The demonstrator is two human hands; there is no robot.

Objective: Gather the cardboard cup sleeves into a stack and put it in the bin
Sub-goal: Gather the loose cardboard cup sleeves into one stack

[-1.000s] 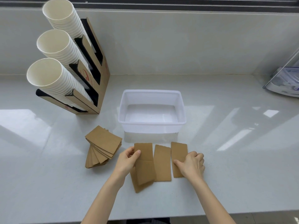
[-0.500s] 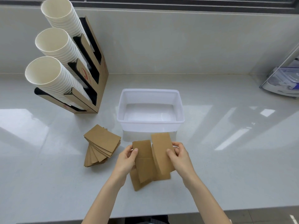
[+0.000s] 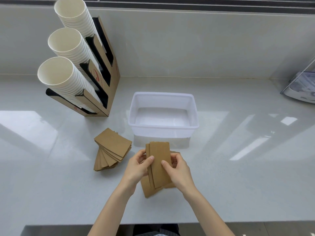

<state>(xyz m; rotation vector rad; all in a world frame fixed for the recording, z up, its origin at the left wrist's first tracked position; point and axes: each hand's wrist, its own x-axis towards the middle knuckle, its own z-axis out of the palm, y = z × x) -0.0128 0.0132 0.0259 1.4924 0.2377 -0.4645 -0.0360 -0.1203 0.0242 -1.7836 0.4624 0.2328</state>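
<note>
Near the front edge of the glossy white worktop point(image 3: 238, 184), just before the empty translucent white plastic bin point(image 3: 193, 113): a small bundle of flat brown cardboard cup sleeves point(image 3: 160, 166), unevenly overlapped. My left hand point(image 3: 136, 169) and my right hand point(image 3: 179, 172) each have their grip closed on this bundle from either side, thumbs pressed on top. Left of it, apart, on the worktop: a fanned pile of further brown cardboard sleeves point(image 3: 111, 149). Far left, beyond the pile: a brown-and-black cardboard rack point(image 3: 110, 77) carrying three tilted columns of nested white paper cups point(image 3: 68, 68).
</note>
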